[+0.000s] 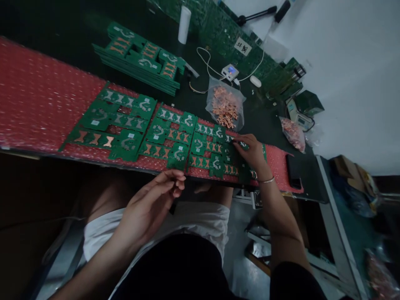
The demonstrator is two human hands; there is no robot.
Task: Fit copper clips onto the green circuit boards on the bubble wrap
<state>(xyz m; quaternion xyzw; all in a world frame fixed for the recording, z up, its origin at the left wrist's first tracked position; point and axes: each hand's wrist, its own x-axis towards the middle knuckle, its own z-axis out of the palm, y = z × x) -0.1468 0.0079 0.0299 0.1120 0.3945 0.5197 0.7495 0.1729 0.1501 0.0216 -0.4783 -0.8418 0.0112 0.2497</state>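
My right hand [251, 152] reaches down over the rightmost green circuit board [229, 156], thumb and fingertips pinched at its upper row. Whatever is in that pinch is too small to make out. Closer to my body, my left hand [153, 200] hovers by the table's front edge with its fingers curled together; its contents are hidden. Further left lie a circuit board [201, 146], a middle circuit board [158, 124] and a left circuit board [126, 111]. Bow-tie-shaped copper pieces [109, 141] sit on the lower rows, while several upper pads look silver.
Behind the boards, an open plastic bag [225, 108] holds loose copper pieces. A stack of circuit boards [140, 62] stands at the back left. Pink bubble wrap [40, 100] covers the table front. A phone [293, 171], a second bag [293, 132] and a white charger [230, 72] lie right.
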